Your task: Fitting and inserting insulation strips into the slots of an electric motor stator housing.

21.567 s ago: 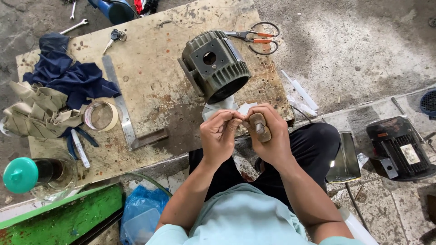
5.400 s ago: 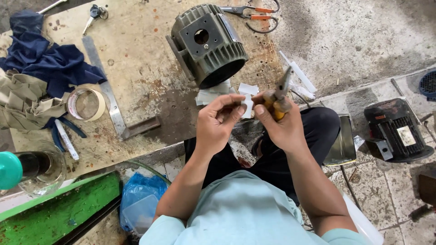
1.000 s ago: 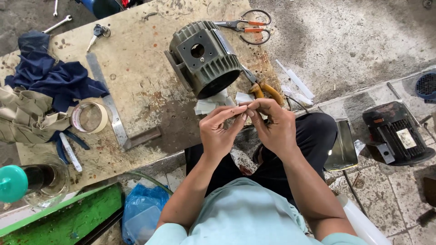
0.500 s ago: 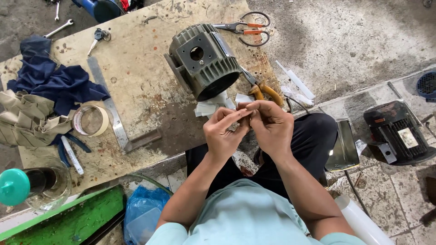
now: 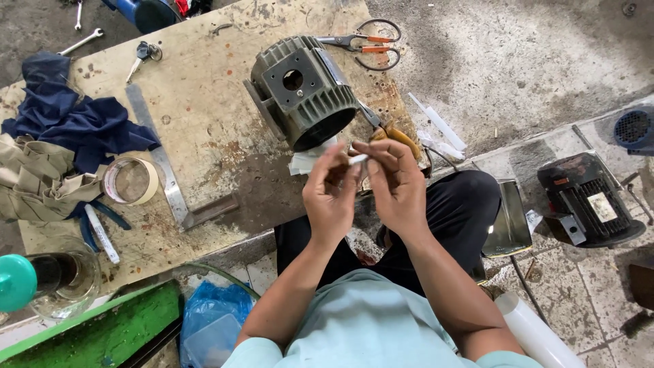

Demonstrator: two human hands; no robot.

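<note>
Both hands sit a little higher and nearer the motor housing (image 5: 303, 92) than half a second ago, with the small white strip (image 5: 358, 159) now showing between them at the frame's centre. It bridges the two sets of fingers: the left hand (image 5: 332, 197) pinches one end between thumb and fingertips, and the right hand (image 5: 397, 187) pinches the other end, both nearly closed on it. Just behind the right hand, yellow-handled pliers (image 5: 392, 133) lie on the desk (image 5: 204, 116). Scissors (image 5: 364, 44) rest toward the top centre.
</note>
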